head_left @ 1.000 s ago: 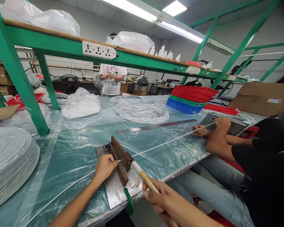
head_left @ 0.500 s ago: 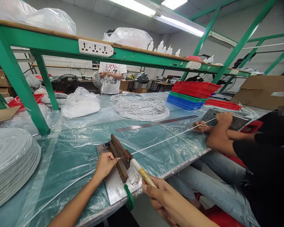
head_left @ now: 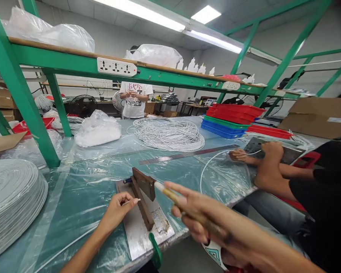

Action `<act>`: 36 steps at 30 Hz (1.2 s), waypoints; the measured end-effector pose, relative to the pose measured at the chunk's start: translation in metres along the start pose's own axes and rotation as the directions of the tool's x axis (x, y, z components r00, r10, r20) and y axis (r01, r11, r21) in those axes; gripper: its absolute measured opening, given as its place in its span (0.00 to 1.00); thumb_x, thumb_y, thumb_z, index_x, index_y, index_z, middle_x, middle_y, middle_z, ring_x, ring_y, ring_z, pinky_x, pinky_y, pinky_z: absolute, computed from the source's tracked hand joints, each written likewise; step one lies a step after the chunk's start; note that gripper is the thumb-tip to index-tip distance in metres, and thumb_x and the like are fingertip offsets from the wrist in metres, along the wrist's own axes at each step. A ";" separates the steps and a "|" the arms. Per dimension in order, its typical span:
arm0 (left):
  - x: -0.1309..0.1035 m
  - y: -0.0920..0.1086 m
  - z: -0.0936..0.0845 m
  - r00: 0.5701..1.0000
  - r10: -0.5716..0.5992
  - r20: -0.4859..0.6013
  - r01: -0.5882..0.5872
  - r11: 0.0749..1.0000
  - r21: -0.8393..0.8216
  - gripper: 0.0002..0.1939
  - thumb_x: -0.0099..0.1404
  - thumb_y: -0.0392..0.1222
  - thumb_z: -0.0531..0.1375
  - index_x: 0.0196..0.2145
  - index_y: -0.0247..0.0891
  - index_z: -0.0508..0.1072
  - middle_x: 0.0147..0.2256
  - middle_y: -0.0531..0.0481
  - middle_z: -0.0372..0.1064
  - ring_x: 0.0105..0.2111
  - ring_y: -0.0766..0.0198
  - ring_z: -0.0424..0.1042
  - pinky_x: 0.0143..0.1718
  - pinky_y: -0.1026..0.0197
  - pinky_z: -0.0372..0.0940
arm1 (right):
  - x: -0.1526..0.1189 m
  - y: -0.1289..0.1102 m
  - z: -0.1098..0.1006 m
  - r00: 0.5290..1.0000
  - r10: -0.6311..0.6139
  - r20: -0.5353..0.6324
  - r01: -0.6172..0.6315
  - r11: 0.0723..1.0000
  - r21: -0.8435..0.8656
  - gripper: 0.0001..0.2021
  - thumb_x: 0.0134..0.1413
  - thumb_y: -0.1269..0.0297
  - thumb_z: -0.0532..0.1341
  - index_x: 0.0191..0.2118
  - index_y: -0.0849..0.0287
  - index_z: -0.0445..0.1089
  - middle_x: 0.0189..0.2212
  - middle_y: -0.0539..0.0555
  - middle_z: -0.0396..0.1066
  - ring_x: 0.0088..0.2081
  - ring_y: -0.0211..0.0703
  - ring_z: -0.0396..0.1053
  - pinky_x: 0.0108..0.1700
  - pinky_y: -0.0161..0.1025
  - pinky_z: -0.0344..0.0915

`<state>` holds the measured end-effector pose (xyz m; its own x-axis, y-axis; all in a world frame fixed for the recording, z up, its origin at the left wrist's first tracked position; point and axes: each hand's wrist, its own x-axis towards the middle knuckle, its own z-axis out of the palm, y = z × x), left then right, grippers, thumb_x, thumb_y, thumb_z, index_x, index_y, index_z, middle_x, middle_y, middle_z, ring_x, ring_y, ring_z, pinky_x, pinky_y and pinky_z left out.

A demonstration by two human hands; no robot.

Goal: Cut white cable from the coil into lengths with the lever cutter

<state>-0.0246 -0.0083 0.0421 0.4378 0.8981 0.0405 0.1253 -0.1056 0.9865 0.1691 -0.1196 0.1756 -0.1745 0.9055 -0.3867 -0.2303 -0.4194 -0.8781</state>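
A small lever cutter stands on a metal base plate at the table's front edge. Its upper blade arm is tilted up, apart from the lower bar. My left hand, left of the bar, pinches the end of a white cable that runs down to the lower left. My right hand is round the yellow and white handle, index finger stretched along it, slightly blurred. A green clamp sits at the plate's front corner.
Large cable coil at left; looser coil at the back. A steel ruler lies behind the cutter. Stacked trays stand back right. A seated co-worker's hands hold a white cable at right; another person stands beyond the shelf.
My right hand has raised the handle and blade arm. The cable no longer spans from the cutter to the co-worker; it now curves loosely. My left hand has shifted slightly left and down.
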 end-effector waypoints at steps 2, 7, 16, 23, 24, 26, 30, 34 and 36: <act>-0.005 0.001 0.001 1.000 0.002 0.027 -0.002 1.000 -0.014 0.25 0.51 0.62 0.58 0.20 0.35 0.62 0.19 0.57 0.49 0.22 0.69 0.48 0.25 0.66 0.44 | 0.015 -0.029 0.003 0.997 -0.056 0.062 0.051 0.995 0.083 0.25 0.49 0.59 0.60 0.53 0.62 0.59 0.24 0.51 0.65 0.19 0.29 0.57 0.23 0.27 0.60; -0.015 -0.004 0.019 0.998 0.008 0.054 -0.010 1.000 0.024 0.28 0.54 0.67 0.52 0.18 0.36 0.60 0.19 0.57 0.47 0.22 0.68 0.48 0.25 0.65 0.44 | 0.093 -0.095 0.009 0.966 -0.167 0.197 0.156 0.985 0.071 0.27 0.56 0.42 0.45 0.45 0.63 0.60 0.27 0.59 0.67 0.28 0.39 0.67 0.31 0.34 0.65; -0.031 -0.012 0.033 0.995 -0.057 0.077 0.054 0.997 0.046 0.31 0.54 0.71 0.47 0.18 0.37 0.60 0.18 0.57 0.45 0.21 0.68 0.48 0.24 0.64 0.44 | 0.252 -0.128 0.034 0.952 -0.299 -0.064 0.273 0.926 -0.262 0.32 0.55 0.39 0.41 0.53 0.62 0.56 0.31 0.55 0.70 0.21 0.33 0.60 0.27 0.32 0.53; -0.035 0.012 0.023 0.994 -0.092 -0.064 0.082 0.986 -0.148 0.30 0.52 0.70 0.52 0.17 0.37 0.60 0.17 0.58 0.47 0.19 0.69 0.48 0.22 0.66 0.45 | 0.264 -0.104 0.040 0.885 -0.465 -0.037 0.413 0.818 -0.399 0.26 0.57 0.55 0.52 0.59 0.59 0.50 0.36 0.54 0.69 0.33 0.39 0.67 0.37 0.36 0.57; -0.037 0.019 0.018 0.989 -0.085 -0.122 0.062 0.981 -0.182 0.30 0.51 0.69 0.53 0.17 0.37 0.61 0.17 0.58 0.48 0.18 0.70 0.48 0.22 0.66 0.46 | 0.255 -0.095 0.040 0.867 -0.498 -0.007 0.449 0.789 -0.420 0.26 0.57 0.59 0.54 0.59 0.57 0.49 0.36 0.53 0.69 0.34 0.38 0.67 0.38 0.35 0.58; -0.040 0.035 0.006 0.968 -0.065 -0.244 0.005 0.971 -0.241 0.28 0.52 0.67 0.55 0.18 0.36 0.62 0.17 0.57 0.51 0.18 0.70 0.49 0.21 0.67 0.47 | 0.229 -0.073 0.038 0.847 -0.522 0.102 0.506 0.733 -0.455 0.24 0.55 0.66 0.54 0.58 0.56 0.53 0.32 0.50 0.68 0.32 0.36 0.65 0.37 0.33 0.59; -0.046 0.071 -0.011 0.918 0.025 -0.395 -0.189 0.904 -0.384 0.25 0.55 0.63 0.56 0.18 0.37 0.60 0.16 0.57 0.53 0.18 0.71 0.50 0.20 0.68 0.51 | 0.164 -0.009 0.035 0.805 -0.298 0.514 0.568 0.638 -0.520 0.21 0.49 0.73 0.57 0.52 0.60 0.63 0.25 0.49 0.68 0.25 0.34 0.64 0.30 0.31 0.60; -0.049 0.101 -0.001 0.880 0.093 -0.465 -0.357 0.777 -0.519 0.25 0.57 0.60 0.57 0.17 0.38 0.58 0.14 0.58 0.48 0.16 0.71 0.48 0.17 0.68 0.53 | 0.123 0.053 0.041 0.650 -0.168 0.741 0.724 0.434 -0.537 0.18 0.45 0.69 0.61 0.46 0.60 0.64 0.28 0.47 0.65 0.25 0.31 0.61 0.27 0.26 0.58; -0.049 0.108 0.008 0.863 0.121 -0.490 -0.406 0.743 -0.532 0.25 0.58 0.60 0.56 0.16 0.38 0.56 0.13 0.58 0.47 0.15 0.71 0.47 0.15 0.69 0.52 | 0.116 0.072 0.047 0.599 -0.189 0.778 0.760 0.439 -0.479 0.06 0.49 0.67 0.56 0.34 0.63 0.64 0.24 0.47 0.63 0.24 0.30 0.60 0.26 0.25 0.57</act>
<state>-0.0257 -0.0668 0.1458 -0.0430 0.9717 0.2322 -0.5581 -0.2161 0.8011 0.0870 -0.0481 0.0810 -0.8061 0.5717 0.1531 0.2250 0.5354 -0.8141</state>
